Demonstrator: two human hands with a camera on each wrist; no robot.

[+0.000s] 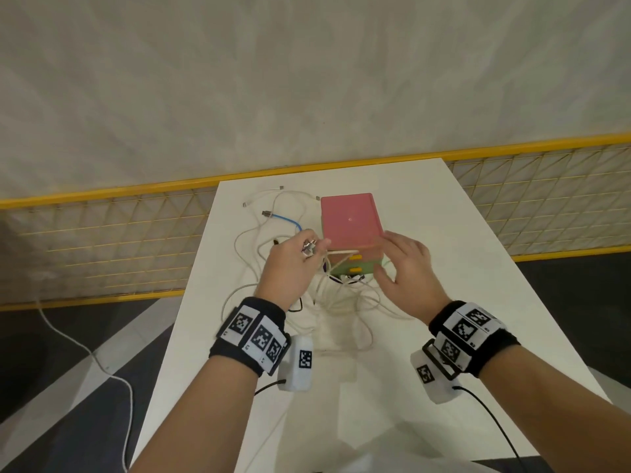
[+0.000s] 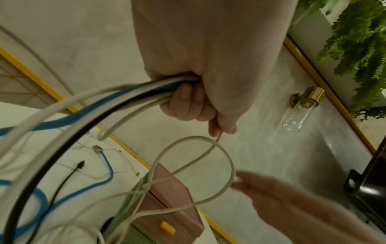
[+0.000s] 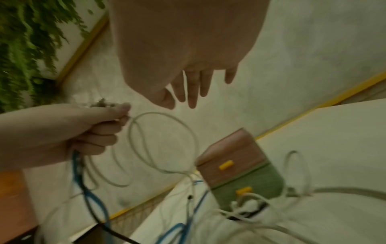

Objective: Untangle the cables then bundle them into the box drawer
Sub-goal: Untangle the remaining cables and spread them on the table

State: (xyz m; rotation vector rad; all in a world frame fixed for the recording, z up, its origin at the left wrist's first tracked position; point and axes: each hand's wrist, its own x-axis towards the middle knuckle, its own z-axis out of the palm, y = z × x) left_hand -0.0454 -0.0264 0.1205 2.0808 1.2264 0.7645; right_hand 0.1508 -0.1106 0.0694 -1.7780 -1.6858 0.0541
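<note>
A tangle of white, blue and black cables [image 1: 341, 298] lies on the white table [image 1: 478, 268] in front of a small box drawer [image 1: 350, 221] with a pink top, green lower drawer and yellow handles. My left hand [image 1: 293, 264] is raised over the tangle, its fingers curled round a bundle of cables [image 2: 133, 92], with metal plugs sticking out of the fist. A white cable loop [image 2: 208, 165] hangs from its fingertips. My right hand [image 1: 406, 268] hovers beside the box front with fingers [image 3: 192, 89] straight and spread, holding nothing.
A blue cable with a metal plug [image 1: 280, 218] and white cable ends [image 1: 263, 196] lie at the far left of the table. A yellow mesh fence [image 1: 102, 233] runs behind the table. Another white cable [image 1: 85, 349] trails over the floor at left.
</note>
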